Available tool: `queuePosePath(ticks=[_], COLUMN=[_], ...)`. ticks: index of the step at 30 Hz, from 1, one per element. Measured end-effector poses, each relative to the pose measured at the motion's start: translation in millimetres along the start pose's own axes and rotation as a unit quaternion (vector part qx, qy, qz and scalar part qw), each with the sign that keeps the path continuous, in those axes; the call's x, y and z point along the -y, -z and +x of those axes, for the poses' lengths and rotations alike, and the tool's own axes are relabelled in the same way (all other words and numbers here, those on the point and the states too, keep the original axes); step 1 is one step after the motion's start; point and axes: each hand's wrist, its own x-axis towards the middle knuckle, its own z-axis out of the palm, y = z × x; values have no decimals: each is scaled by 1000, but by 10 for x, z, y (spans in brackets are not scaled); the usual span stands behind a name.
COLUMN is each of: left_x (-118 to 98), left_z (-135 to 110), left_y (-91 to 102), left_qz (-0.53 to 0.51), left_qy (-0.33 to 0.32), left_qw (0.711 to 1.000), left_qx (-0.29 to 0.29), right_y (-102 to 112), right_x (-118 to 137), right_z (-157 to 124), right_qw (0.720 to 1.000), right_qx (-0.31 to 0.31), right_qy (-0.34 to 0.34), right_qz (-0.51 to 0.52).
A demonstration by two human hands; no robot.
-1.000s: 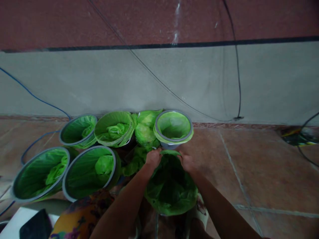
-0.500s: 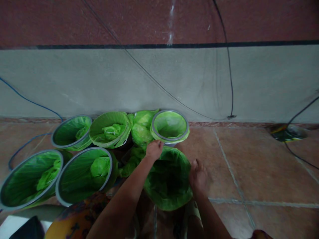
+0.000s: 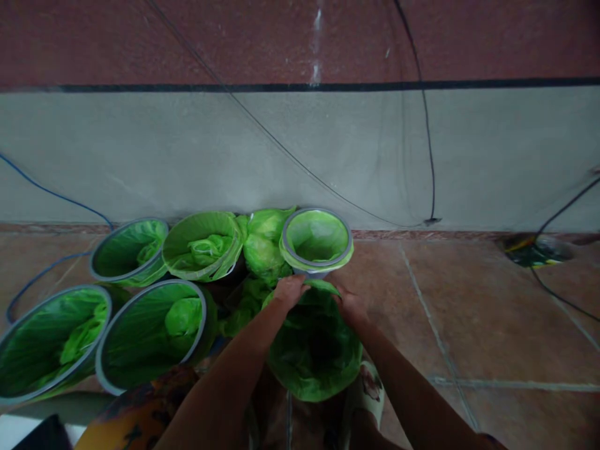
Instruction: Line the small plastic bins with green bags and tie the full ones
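A green plastic bin bag (image 3: 312,384) lines a bin standing between my feet, its mouth spread wide and its inside dark. My left hand (image 3: 289,291) is closed on the far edge of the bag, at the left. At the right of that same edge, my right hand (image 3: 349,304) also pinches the plastic. The strip of bag between both hands is drawn taut. Just beyond them stands a smaller lined bin with a grey rim (image 3: 284,240), close to the wall. The bin under the bag is mostly hidden.
Left of me stand several green-lined bins, among them a near grey-rimmed bin (image 3: 202,325) and a far bin without a ring (image 3: 171,240). Bunched green bags (image 3: 262,244) lie between bins. A black cable (image 3: 429,137) hangs down the wall; a blue cable (image 3: 56,195) runs at left.
My right hand has moved left and away from me, from the bag's right side to its far edge. My left hand has come slightly nearer along the rim.
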Motion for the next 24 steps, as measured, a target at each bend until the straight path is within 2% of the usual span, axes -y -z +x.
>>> queuePosePath(ticks=[3,6,9,11,14,18,24], left_x=[-13,-45,-53,-52,-55,-28,139], left_z=[-21,-58,-118,-168,-243,-312,-353], left_y=[1,27,92,143,203,217,136], left_qz=[8,17,22,12,-27,-89,-174], left_qy=[17,33,38,44,75,117,154], left_qw=[1000,999,999,998,993,979,959], left_qx=[9,3,-18,-44,-91,-141,-162], right_y=[-1,-12,36,133,353,605,676], right_x=[22,21,2,19,127,298,286], right_z=[-23,-74,-98,-46,174,620,1126], right_qw=[999,1000,999,993,983,973,952], right_qx=[17,6,-43,-97,-153,-174,-162], right_qy=[-18,-24,-27,-62,-101,-145,-255], right_qz=[27,13,-14,-7,-10,-37,-53])
